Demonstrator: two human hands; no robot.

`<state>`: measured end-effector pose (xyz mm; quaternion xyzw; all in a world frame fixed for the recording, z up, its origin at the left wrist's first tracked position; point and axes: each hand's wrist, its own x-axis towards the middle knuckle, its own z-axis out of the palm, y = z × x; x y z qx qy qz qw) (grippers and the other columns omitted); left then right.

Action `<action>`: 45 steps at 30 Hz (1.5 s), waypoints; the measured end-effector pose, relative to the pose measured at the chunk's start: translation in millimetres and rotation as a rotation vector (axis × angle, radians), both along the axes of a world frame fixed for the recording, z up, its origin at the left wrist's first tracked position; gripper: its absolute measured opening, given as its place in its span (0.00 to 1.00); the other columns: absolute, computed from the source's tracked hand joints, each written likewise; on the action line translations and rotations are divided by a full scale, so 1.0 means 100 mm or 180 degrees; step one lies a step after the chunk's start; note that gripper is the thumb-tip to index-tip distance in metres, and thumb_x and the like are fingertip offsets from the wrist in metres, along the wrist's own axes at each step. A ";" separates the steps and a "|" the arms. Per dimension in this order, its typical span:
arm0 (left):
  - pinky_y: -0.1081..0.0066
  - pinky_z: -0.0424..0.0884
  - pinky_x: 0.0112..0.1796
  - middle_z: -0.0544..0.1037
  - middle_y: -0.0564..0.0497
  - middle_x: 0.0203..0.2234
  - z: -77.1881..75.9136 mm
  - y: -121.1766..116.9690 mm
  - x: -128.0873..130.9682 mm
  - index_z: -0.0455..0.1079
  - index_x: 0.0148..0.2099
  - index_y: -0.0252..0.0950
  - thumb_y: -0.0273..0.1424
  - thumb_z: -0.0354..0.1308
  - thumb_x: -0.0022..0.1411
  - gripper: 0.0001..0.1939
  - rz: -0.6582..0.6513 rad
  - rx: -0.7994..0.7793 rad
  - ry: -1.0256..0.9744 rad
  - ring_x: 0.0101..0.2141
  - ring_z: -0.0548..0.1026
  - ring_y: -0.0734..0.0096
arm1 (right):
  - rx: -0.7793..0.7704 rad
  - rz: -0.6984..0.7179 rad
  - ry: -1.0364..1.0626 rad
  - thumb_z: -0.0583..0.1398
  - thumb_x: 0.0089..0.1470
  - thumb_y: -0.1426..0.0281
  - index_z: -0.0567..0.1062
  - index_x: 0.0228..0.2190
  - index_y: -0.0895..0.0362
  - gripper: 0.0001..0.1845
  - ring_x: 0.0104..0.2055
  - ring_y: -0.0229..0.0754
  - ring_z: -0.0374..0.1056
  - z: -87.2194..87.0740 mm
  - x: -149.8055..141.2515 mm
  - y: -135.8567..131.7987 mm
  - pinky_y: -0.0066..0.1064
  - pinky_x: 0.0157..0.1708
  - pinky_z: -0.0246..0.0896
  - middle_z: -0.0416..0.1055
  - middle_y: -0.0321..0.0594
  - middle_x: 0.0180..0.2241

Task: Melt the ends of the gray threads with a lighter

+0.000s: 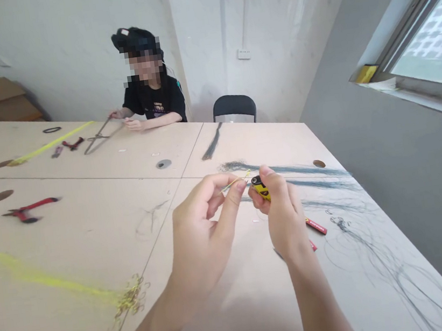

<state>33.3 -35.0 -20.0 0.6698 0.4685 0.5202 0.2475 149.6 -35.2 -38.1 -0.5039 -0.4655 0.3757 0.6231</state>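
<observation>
my left fingers (230, 203) pinch a thin yellow line (231, 184) just beside the yellow-and-black cylindrical tool (263, 189) my right fingers (276, 184) grip.

Table left: on the table (232, 316), pliers (27, 211) are lying behind a hooked bundle (128, 297).
Table right: strand bundles (315, 168) are lying behind a tangle (373, 251).
Middle: a strand (231, 184) is resting in the left hand (201, 233), a tube (261, 188) in the right hand (286, 208).
Far side: a person (157, 100) is sitting left of a chair (233, 107).
</observation>
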 end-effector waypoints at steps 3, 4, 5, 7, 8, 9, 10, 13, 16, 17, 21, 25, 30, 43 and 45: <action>0.76 0.54 0.19 0.59 0.59 0.16 0.00 0.00 0.01 0.75 0.35 0.41 0.33 0.58 0.67 0.07 0.0010 0.0059 0.0072 0.18 0.54 0.78 | 0.0029 -0.0011 -0.0057 0.52 0.62 0.51 0.54 0.18 0.53 0.27 0.23 0.37 0.50 -0.02 0.02 0.03 0.31 0.23 0.46 0.51 0.34 0.19; 0.76 0.54 0.19 0.58 0.59 0.15 -0.01 0.00 0.01 0.75 0.35 0.41 0.33 0.58 0.67 0.07 0.0015 0.0078 0.0085 0.18 0.53 0.78 | 0.0041 -0.0036 -0.0083 0.52 0.62 0.51 0.54 0.18 0.53 0.27 0.23 0.37 0.50 -0.03 0.02 0.04 0.31 0.23 0.46 0.51 0.34 0.18; 0.76 0.54 0.19 0.56 0.59 0.15 -0.01 -0.01 0.01 0.75 0.35 0.41 0.33 0.58 0.67 0.07 0.0027 0.0102 0.0091 0.18 0.53 0.78 | 0.0050 -0.0065 -0.0122 0.52 0.62 0.51 0.55 0.18 0.53 0.27 0.23 0.37 0.51 -0.03 0.03 0.04 0.32 0.23 0.45 0.51 0.34 0.18; 0.76 0.54 0.19 0.55 0.60 0.15 -0.02 -0.01 0.00 0.75 0.35 0.41 0.33 0.58 0.67 0.07 0.0046 0.0150 0.0101 0.18 0.53 0.78 | 0.0058 -0.0129 -0.0214 0.51 0.63 0.51 0.55 0.18 0.53 0.28 0.23 0.38 0.51 -0.04 0.04 0.05 0.32 0.24 0.45 0.52 0.34 0.18; 0.77 0.54 0.20 0.55 0.60 0.15 -0.03 -0.01 0.00 0.76 0.36 0.41 0.33 0.58 0.66 0.07 0.0050 0.0157 0.0107 0.18 0.53 0.78 | 0.0053 -0.0141 -0.0264 0.51 0.63 0.50 0.56 0.18 0.53 0.28 0.23 0.37 0.52 -0.03 0.04 0.05 0.32 0.24 0.45 0.53 0.34 0.18; 0.77 0.55 0.20 0.57 0.59 0.15 -0.03 -0.01 0.00 0.76 0.36 0.41 0.33 0.59 0.66 0.06 0.0064 0.0155 0.0104 0.18 0.54 0.79 | 0.0041 -0.0139 -0.0315 0.51 0.63 0.50 0.56 0.18 0.53 0.28 0.23 0.37 0.51 -0.03 0.04 0.04 0.32 0.24 0.44 0.53 0.34 0.18; 0.78 0.56 0.20 0.59 0.59 0.16 -0.04 -0.01 0.00 0.76 0.36 0.41 0.32 0.59 0.66 0.06 0.0075 0.0164 0.0094 0.18 0.55 0.79 | 0.0023 -0.0130 -0.0360 0.51 0.63 0.51 0.56 0.18 0.54 0.28 0.23 0.37 0.51 -0.03 0.04 0.03 0.32 0.24 0.44 0.53 0.34 0.18; 0.81 0.57 0.20 0.63 0.59 0.17 -0.05 -0.01 0.01 0.76 0.36 0.39 0.29 0.59 0.65 0.06 0.0090 0.0222 0.0037 0.19 0.58 0.81 | -0.0020 -0.0098 -0.0463 0.49 0.64 0.53 0.56 0.18 0.54 0.27 0.22 0.36 0.49 -0.01 0.03 0.01 0.32 0.24 0.42 0.52 0.33 0.18; 0.82 0.55 0.19 0.58 0.60 0.16 -0.06 -0.01 0.02 0.76 0.36 0.40 0.28 0.59 0.65 0.06 0.0044 0.0251 0.0025 0.18 0.55 0.82 | 0.0042 -0.0084 -0.0518 0.48 0.65 0.54 0.55 0.18 0.54 0.27 0.22 0.36 0.49 0.00 0.03 -0.01 0.32 0.24 0.41 0.52 0.32 0.18; 0.82 0.54 0.19 0.56 0.60 0.16 -0.06 0.00 0.02 0.76 0.36 0.40 0.28 0.59 0.65 0.06 0.0041 0.0251 0.0024 0.18 0.54 0.82 | 0.0069 -0.0076 -0.0541 0.48 0.66 0.54 0.55 0.18 0.54 0.27 0.22 0.36 0.49 0.01 0.03 -0.01 0.32 0.24 0.41 0.52 0.32 0.18; 0.84 0.55 0.20 0.56 0.61 0.17 -0.07 0.00 0.02 0.76 0.36 0.41 0.28 0.59 0.65 0.05 0.0061 0.0273 0.0008 0.19 0.54 0.83 | 0.0131 -0.0118 -0.0702 0.47 0.66 0.53 0.55 0.19 0.54 0.28 0.21 0.35 0.49 0.01 0.03 -0.02 0.32 0.25 0.43 0.52 0.32 0.18; 0.83 0.54 0.19 0.55 0.61 0.17 -0.07 0.00 0.01 0.76 0.37 0.41 0.29 0.59 0.66 0.05 0.0073 0.0278 0.0021 0.19 0.54 0.82 | 0.0156 -0.0301 -0.0983 0.47 0.67 0.53 0.56 0.19 0.54 0.28 0.20 0.35 0.48 0.04 0.02 -0.03 0.33 0.23 0.41 0.51 0.31 0.16; 0.81 0.52 0.19 0.53 0.61 0.17 -0.06 0.01 0.02 0.75 0.36 0.40 0.28 0.59 0.66 0.06 0.0049 0.0284 0.0108 0.18 0.52 0.82 | 0.0122 -0.0343 -0.1093 0.47 0.66 0.51 0.56 0.18 0.54 0.29 0.19 0.35 0.47 0.03 0.03 -0.02 0.34 0.22 0.38 0.49 0.31 0.16; 0.81 0.54 0.20 0.52 0.62 0.16 -0.08 0.03 0.02 0.74 0.36 0.40 0.27 0.58 0.66 0.05 0.0059 0.0295 0.0187 0.18 0.53 0.82 | 0.0037 -0.0189 -0.0897 0.46 0.66 0.50 0.54 0.20 0.54 0.28 0.22 0.36 0.48 -0.07 0.07 0.05 0.34 0.27 0.44 0.52 0.32 0.19; 0.81 0.54 0.20 0.52 0.62 0.16 -0.08 0.04 0.02 0.74 0.35 0.39 0.27 0.59 0.66 0.06 0.0061 0.0314 0.0181 0.18 0.52 0.82 | 0.0052 -0.0223 -0.0937 0.46 0.66 0.51 0.54 0.20 0.54 0.28 0.22 0.36 0.48 -0.06 0.06 0.04 0.34 0.26 0.43 0.52 0.31 0.19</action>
